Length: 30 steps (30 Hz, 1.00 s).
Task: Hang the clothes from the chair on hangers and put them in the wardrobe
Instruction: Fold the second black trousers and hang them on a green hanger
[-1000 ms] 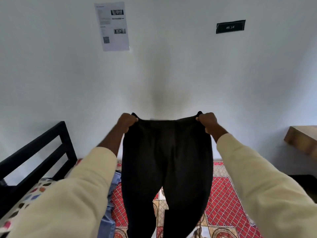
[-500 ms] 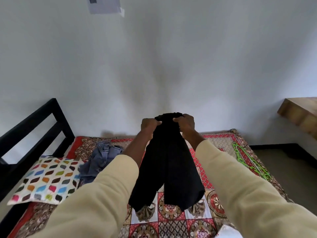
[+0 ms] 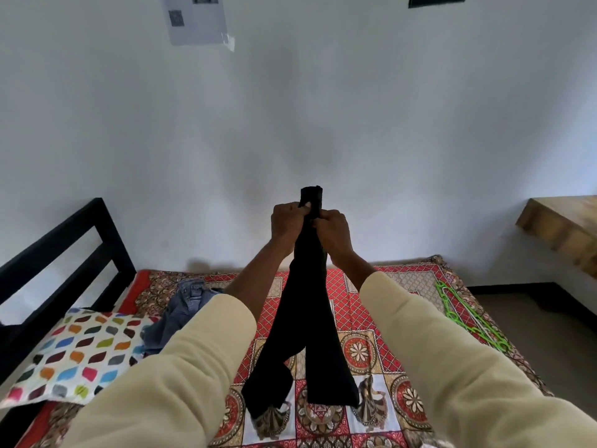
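Note:
Black trousers [image 3: 303, 321] hang folded lengthwise in front of me, their legs dangling over the bed. My left hand [image 3: 286, 221] and my right hand [image 3: 332, 229] grip the waistband side by side, close together, at chest height. The waistband's end sticks up above my fingers. Blue jeans [image 3: 184, 307] lie crumpled on the bed at the left. Green plastic hangers [image 3: 465, 315] lie on the bed's right edge. No chair or wardrobe is in view.
A bed with a red patterned cover [image 3: 365, 347] fills the lower view, with a black metal headboard [image 3: 61, 250] and a colourful pillow [image 3: 74, 350] at the left. A wooden shelf [image 3: 562, 227] juts from the right wall. A white wall is straight ahead.
My hands came together from holding the waistband spread wide, folding the trousers in half lengthwise, then rose a little. The view tilted down onto the bed.

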Available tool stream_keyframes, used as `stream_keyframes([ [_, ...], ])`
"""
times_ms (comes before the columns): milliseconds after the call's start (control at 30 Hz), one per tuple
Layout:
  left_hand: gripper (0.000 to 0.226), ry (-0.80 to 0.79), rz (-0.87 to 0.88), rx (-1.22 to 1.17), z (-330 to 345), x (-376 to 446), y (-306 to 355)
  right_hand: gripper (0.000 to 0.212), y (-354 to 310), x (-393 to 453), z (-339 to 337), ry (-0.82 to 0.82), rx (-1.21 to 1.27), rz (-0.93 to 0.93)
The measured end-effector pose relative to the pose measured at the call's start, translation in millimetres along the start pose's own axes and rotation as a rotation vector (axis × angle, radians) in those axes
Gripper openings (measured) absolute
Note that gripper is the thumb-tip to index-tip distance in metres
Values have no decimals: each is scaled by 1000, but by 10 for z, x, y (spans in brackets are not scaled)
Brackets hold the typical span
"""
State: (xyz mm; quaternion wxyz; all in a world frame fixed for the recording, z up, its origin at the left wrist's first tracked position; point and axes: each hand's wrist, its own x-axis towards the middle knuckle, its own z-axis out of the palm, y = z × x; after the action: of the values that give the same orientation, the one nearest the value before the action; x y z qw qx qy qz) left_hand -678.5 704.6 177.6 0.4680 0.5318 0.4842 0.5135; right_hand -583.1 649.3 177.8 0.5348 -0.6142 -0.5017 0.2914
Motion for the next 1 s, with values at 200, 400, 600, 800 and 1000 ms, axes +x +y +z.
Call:
stream_keyframes([
  [200,44,-56,65,118,-69,41,374,20,-102,72,2,14,-180,-223],
  [400,14,123,-12,215,-101,321,638,81,-166,93,138,-92,-389,-237],
  [600,59,91,82,121,-9,452,1374,89,-148,75,276,172,-538,-146],
  [800,36,-312,304,266,-466,473,1800,65,-266,155,-98,-143,-291,-382],
  [1000,32,-482,293,-21,-841,554,1897,94,-585,671,-647,-178,418,18],
])
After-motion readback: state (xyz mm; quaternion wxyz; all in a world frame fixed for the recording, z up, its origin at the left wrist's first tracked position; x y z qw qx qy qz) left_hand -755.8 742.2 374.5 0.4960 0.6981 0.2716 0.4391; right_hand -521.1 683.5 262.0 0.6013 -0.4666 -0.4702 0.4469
